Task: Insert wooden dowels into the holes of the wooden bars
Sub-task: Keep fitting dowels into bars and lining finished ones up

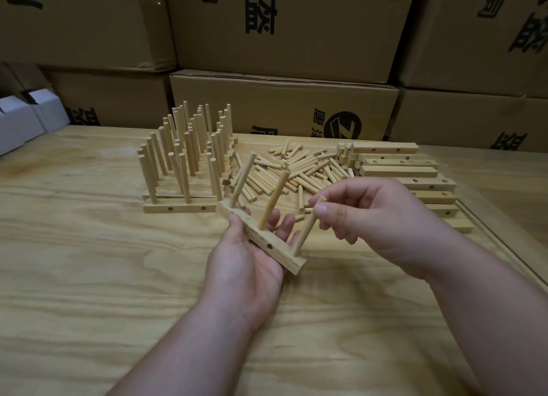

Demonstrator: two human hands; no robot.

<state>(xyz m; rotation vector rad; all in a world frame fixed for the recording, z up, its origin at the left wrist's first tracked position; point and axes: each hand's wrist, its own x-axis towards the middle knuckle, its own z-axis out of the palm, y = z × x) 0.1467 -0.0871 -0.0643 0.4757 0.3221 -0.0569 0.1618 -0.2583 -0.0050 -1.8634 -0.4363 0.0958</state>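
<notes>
Gripping a bar (pixel 261 237) with 2 dowels, the left hand (pixel 252 256) hovers over bare table (pixel 89 262); the right hand (pixel 364 214) pinches a 3rd dowel (pixel 307 232) at the bar's near end.

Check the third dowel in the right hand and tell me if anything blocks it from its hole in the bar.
Nothing visible does. The right hand pinches the third dowel by its top, its lower end already at the near end of the bar held in the left hand. The two dowels already seated stand clear of it.
</notes>
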